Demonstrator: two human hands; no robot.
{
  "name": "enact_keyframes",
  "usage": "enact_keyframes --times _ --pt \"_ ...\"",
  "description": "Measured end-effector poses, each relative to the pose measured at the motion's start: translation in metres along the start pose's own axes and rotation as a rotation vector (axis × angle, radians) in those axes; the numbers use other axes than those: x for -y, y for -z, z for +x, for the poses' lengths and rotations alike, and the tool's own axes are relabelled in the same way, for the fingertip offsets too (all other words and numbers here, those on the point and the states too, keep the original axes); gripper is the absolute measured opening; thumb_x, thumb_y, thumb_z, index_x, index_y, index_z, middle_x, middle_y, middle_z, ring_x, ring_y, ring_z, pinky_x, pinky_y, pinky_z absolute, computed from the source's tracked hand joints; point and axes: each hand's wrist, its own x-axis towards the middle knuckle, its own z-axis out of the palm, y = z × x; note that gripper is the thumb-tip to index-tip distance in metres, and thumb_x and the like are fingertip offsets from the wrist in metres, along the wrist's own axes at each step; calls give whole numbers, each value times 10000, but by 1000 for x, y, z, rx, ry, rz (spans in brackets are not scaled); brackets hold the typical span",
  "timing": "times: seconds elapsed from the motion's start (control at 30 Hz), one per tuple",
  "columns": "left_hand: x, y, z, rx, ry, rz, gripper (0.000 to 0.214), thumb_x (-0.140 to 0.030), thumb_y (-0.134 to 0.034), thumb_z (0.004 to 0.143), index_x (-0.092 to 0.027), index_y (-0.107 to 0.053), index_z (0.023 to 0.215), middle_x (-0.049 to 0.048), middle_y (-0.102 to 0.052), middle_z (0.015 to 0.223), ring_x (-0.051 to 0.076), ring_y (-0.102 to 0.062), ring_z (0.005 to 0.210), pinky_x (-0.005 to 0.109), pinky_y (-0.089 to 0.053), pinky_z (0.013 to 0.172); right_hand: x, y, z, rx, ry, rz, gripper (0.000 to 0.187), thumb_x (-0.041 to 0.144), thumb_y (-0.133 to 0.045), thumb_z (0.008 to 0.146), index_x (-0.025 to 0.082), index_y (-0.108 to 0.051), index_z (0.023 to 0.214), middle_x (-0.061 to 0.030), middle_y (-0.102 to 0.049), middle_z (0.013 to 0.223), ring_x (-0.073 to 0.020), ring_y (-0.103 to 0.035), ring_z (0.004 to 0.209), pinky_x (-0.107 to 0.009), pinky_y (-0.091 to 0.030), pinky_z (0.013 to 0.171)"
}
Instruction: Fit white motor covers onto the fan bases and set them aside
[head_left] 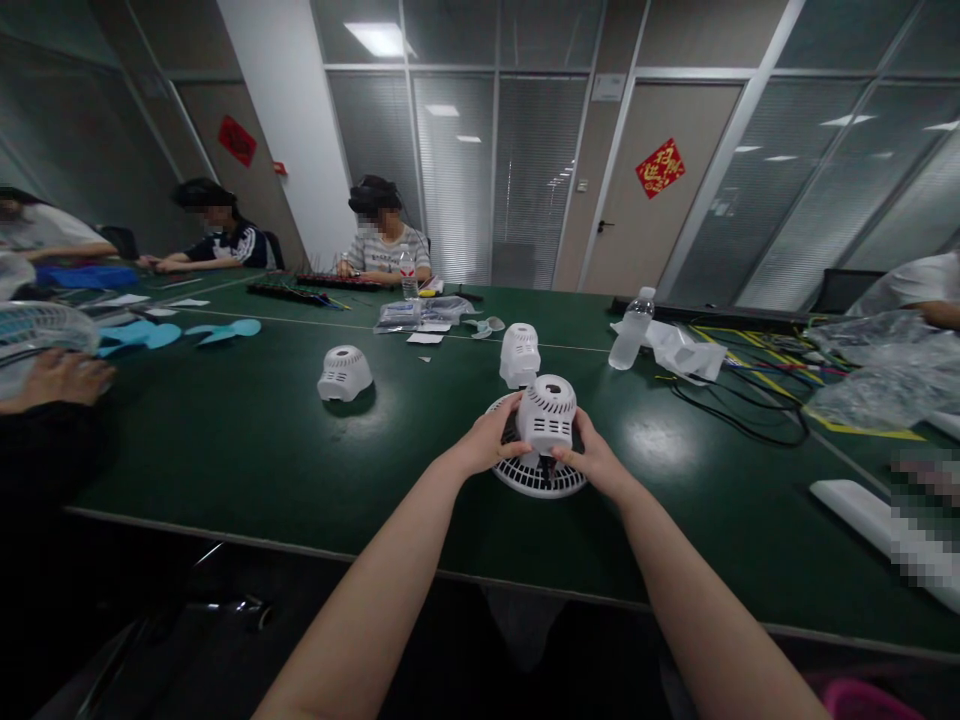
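A white slotted fan motor cover (549,412) sits between my two hands, over a round white fan grille (541,488) lying on the green table. My left hand (491,440) grips the cover's left side, fingers behind and thumb in front. On its right side my right hand (594,458) holds it the same way. Something dark shows below the cover's front edge, too small to name. Just behind stands a second white motor cover (520,354). Further left is a third cover (344,373), apart from my hands.
A water bottle (632,330) stands right of the covers, near black cables (750,410) and clear plastic bags (892,370). Blue fan blades (223,330) lie to the left. A co-worker's hand (69,378) rests by another grille at far left. The table's front edge (375,562) is close.
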Motion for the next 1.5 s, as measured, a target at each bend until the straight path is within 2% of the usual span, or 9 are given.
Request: enact_keyframes --times 0.13,0.27,0.37,0.5,0.67,0.9,1.13,1.27,1.5 --pt "2 -2 0 -29 -24 57 952 -422 -730 790 -250 -207 1567 135 -328 1600 328 -332 1468 544 -267 1208 -5 -1 -1 -26 -9 11 954 567 -776 722 246 -327 1499 -135 -476 1496 -356 -444 1382 -546 -322 1170" --pt "0 -3 -1 -20 21 85 1028 -401 -754 760 -276 -150 1582 117 -262 1633 332 -269 1499 563 -235 1219 -10 -1 -1 -34 8 31 952 550 -777 732 238 -315 1504 -139 -467 1504 -343 -444 1388 -545 -327 1168" --pt "-4 -3 -2 -33 61 64 1077 -395 -792 719 -285 -152 1579 130 -327 1602 348 -335 1466 588 -290 1183 -10 -1 -1 -37 9 48 939 527 -781 741 225 -316 1499 -149 -462 1507 -339 -432 1400 -536 -313 1178" --pt "-11 -2 -2 -59 75 50 1013 -400 -817 688 -254 -283 1536 133 -459 1517 342 -454 1384 557 -366 1146 -6 -2 -1 -47 12 90 943 537 -776 737 203 -320 1492 -162 -459 1512 -347 -417 1412 -538 -281 1196" --pt "-15 -1 -3 -46 102 81 953 -452 -778 725 -265 -304 1531 113 -451 1531 352 -460 1377 556 -391 1125 -5 -4 -2 -57 22 115 952 541 -767 743 224 -303 1511 -146 -451 1528 -351 -430 1407 -545 -303 1187" --pt "-17 -1 -4 -27 139 124 1000 -522 -768 723 -282 -264 1553 119 -433 1547 375 -452 1381 566 -389 1115 -9 -4 -3 -72 16 112 934 557 -762 746 257 -308 1505 -131 -477 1509 -358 -466 1380 -566 -343 1164" --pt "-15 1 -5 -21 148 106 1032 -538 -788 695 -283 -271 1551 128 -459 1522 382 -456 1376 574 -381 1118 -7 0 -1 -28 -15 77 916 545 -772 741 249 -317 1478 -151 -496 1475 -360 -500 1341 -575 -389 1122" --pt "-17 3 -7 3 154 110 1028 -535 -784 697 -281 -266 1547 129 -458 1521 381 -457 1374 579 -385 1115 -5 3 1 16 -28 69 910 524 -791 726 244 -326 1457 -152 -493 1470 -347 -481 1357 -556 -374 1136" --pt "-15 1 -7 -6 132 160 1016 -517 -786 697 -251 -281 1537 143 -463 1514 373 -459 1375 562 -359 1143 0 3 0 17 -6 58 888 515 -794 726 249 -348 1447 -139 -496 1467 -343 -455 1376 -559 -329 1162"
